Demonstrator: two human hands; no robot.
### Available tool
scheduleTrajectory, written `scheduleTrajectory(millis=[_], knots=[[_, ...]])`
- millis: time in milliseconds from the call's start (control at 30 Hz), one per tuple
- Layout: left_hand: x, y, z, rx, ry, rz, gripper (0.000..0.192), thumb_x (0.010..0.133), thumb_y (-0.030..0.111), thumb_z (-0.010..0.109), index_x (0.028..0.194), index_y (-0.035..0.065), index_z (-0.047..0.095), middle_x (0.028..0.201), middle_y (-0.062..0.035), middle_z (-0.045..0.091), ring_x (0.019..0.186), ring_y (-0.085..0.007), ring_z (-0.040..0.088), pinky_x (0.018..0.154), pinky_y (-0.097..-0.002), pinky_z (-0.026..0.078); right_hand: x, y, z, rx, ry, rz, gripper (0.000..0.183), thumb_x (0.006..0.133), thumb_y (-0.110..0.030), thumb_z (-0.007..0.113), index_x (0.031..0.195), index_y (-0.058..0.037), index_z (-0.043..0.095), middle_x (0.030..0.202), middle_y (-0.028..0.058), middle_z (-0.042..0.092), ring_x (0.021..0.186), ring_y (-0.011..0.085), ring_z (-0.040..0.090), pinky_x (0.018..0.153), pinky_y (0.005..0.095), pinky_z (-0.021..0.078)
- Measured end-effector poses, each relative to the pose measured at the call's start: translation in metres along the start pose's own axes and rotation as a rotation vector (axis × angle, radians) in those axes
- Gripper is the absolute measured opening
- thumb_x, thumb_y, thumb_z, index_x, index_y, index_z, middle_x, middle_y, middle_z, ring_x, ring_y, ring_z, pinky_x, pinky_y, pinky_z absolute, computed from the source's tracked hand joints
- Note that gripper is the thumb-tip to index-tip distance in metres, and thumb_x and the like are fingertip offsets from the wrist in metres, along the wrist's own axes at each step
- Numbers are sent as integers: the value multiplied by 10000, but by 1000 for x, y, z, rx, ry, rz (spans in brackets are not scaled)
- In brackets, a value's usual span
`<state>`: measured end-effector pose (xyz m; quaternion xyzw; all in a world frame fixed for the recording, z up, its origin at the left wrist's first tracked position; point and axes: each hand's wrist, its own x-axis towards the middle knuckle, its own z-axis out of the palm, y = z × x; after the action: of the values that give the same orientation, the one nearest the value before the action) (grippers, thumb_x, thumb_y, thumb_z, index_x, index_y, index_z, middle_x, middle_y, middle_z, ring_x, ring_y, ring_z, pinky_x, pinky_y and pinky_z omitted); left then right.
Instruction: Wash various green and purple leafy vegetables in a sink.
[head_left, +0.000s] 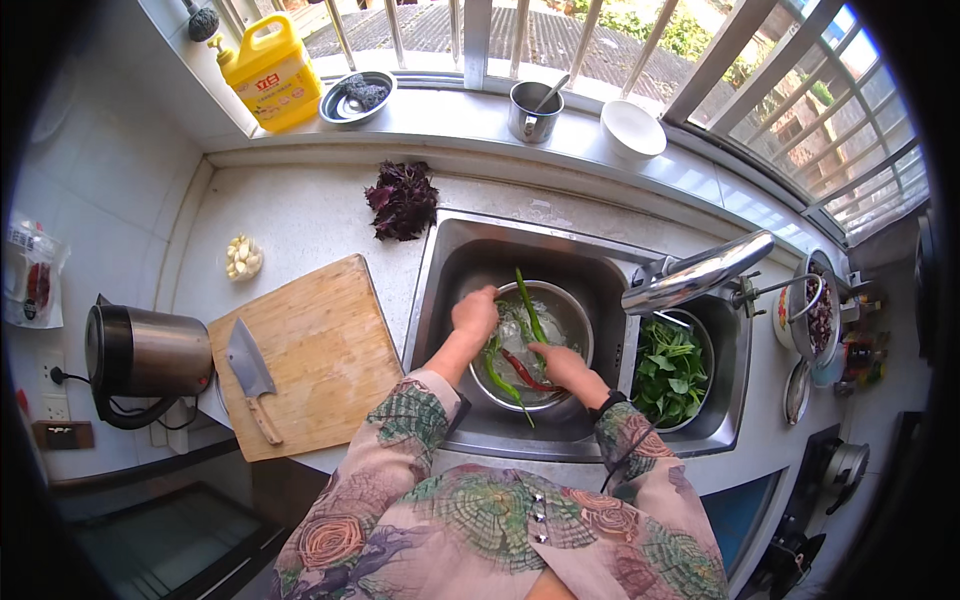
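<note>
A round metal basin (587, 330) of water stands in the left bowl of a steel sink (517, 448). My left hand (475, 312) is at its left rim, fingertips partly hidden, so its grip is unclear. At the right side, my right hand (564, 366) has its fingers closed around the lower part of a long green chili pepper (528, 304), whose upper end reaches past the far rim. Between my hands lie a red chili pepper (519, 367) and another green chili pepper (496, 373), its tip crossing the near rim.
A cleaver (251, 360) lies on the wooden cutting board (330, 352) at left, near an electric kettle (161, 352). Peeled garlic (244, 257) and purple leaves (403, 200) sit behind. The faucet (697, 274) overhangs the right bowl, where leafy greens (670, 371) fill a container.
</note>
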<state>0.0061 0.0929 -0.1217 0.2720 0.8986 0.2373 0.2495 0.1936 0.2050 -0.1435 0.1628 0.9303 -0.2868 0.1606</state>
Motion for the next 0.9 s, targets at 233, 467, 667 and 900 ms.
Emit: scheduleTrajectory(millis=[233,467,667,900], knots=[[24,-61,50,53,67,-140,347,814,69,474,1140,108,585,1157,-174,549,1013,-349,557,868,-431,446,10,-7,-1,-41,97,254,937,625,-285,746,1386,-125,223,1231,220,439,1125,433,425,864,526,416],[61,-101,81,-778,-170,-801,462,838,56,470,1274,207,451,872,-94,617,686,-241,608,563,-473,494,33,-33,48,163,-99,346,1009,596,-345,771,1357,23,219,1258,295,413,1160,451,420,938,478,378],[63,-120,98,-1432,-300,-601,94,855,48,525,934,7,554,841,-116,607,669,-229,600,589,-397,517,26,-19,30,414,108,204,296,793,-236,586,973,-3,547,889,298,586,870,412,585,780,458,437],[31,-35,39,-804,191,-232,33,769,-12,612,740,1,603,752,-59,618,680,-115,562,624,-260,463,22,-37,18,118,153,394,617,700,-321,704,1185,-69,418,1182,231,507,1107,413,464,862,502,420]])
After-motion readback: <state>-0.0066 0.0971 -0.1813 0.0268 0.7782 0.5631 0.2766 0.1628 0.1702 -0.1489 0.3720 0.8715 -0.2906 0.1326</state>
